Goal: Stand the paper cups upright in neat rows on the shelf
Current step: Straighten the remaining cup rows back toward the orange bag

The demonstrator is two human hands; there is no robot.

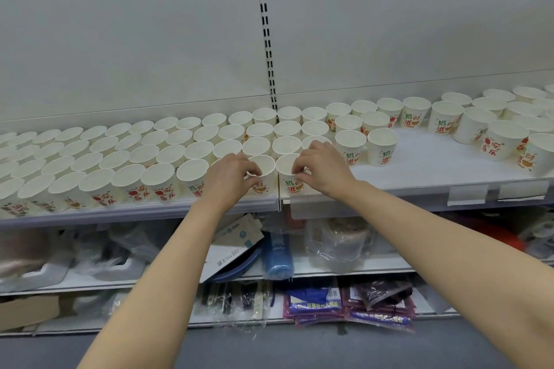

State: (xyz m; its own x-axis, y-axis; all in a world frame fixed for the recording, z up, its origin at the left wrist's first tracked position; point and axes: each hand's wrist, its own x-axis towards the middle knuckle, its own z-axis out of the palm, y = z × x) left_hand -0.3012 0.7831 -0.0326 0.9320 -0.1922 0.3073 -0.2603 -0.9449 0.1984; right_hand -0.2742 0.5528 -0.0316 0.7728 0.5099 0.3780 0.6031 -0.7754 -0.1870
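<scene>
Several white paper cups with red and green print stand upright in rows on the white shelf (pixel 419 165). My left hand (pixel 230 177) pinches the rim of a front-row cup (pixel 263 163) near the middle. My right hand (pixel 320 168) pinches the rim of the neighbouring front-row cup (pixel 286 165) to its right. Both cups stand upright at the shelf's front edge. Rows to the left (pixel 120 153) are tight; a looser group of cups (pixel 494 123) stands at the far right.
A bare patch of shelf lies between the middle rows and the right group. A slotted upright (pixel 266 33) runs up the back panel. Lower shelves hold plastic-wrapped goods, a blue roll (pixel 275 255) and purple packets (pixel 344 305).
</scene>
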